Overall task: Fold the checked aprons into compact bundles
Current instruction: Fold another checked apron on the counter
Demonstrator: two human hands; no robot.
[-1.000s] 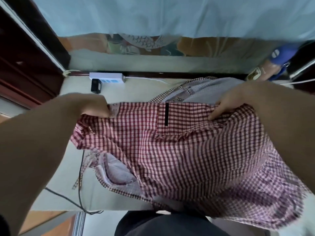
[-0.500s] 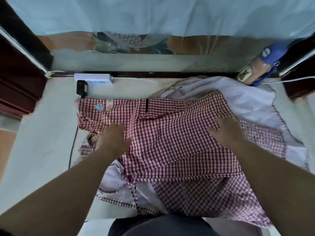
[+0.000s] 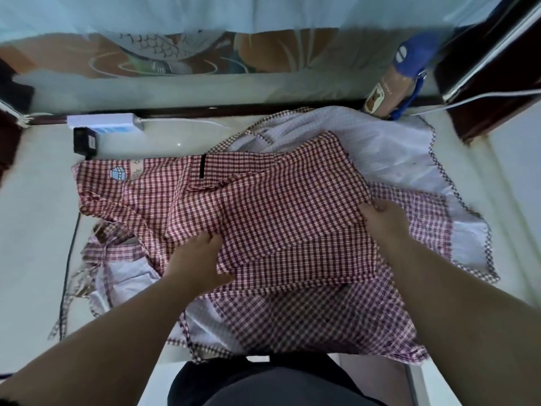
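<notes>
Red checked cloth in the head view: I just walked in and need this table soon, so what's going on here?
A person is folding a red checked apron on the table. It is partly folded, with one layer doubled over the middle. The left hand grips that layer's near-left edge and the right hand pinches its right edge. Underneath lies a second apron, spread with its pale lining up, not yet folded. A power strip sits far left.
</notes>
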